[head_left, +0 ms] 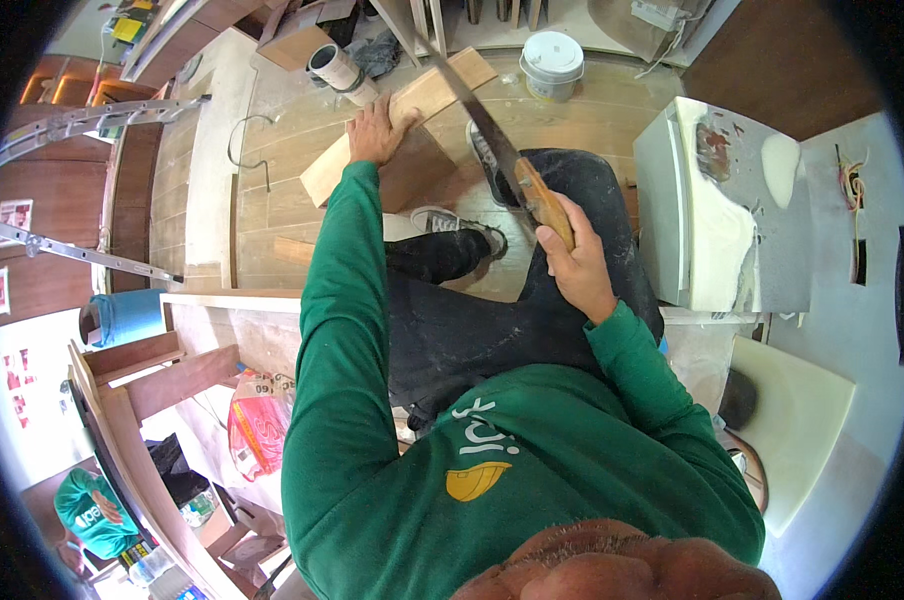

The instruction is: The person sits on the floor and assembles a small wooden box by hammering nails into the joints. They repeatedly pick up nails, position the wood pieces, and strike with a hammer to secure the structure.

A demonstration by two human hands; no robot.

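My right hand (580, 265) is wrapped round the wooden handle (548, 205) of a handsaw. Its long blade (492, 130) slants up and away to the left, passing across the right part of a pale wooden board (450, 84); whether the teeth touch the wood I cannot tell. My left hand (374, 134) grips the board near its middle, fingers over the far edge and thumb toward the right. The board lies on a brown wooden box-like block (408, 172) on the floor. My knee in dark trousers is bent beside the saw handle.
Beyond the board stand a white lidded bucket (552, 66) and a pipe-like cylinder (340, 72). A white cabinet (722, 205) with a stained, foam-covered surface is at the right. A ladder (82, 255) leans in at the left, and a thin cable (234, 150) lies on the floor.
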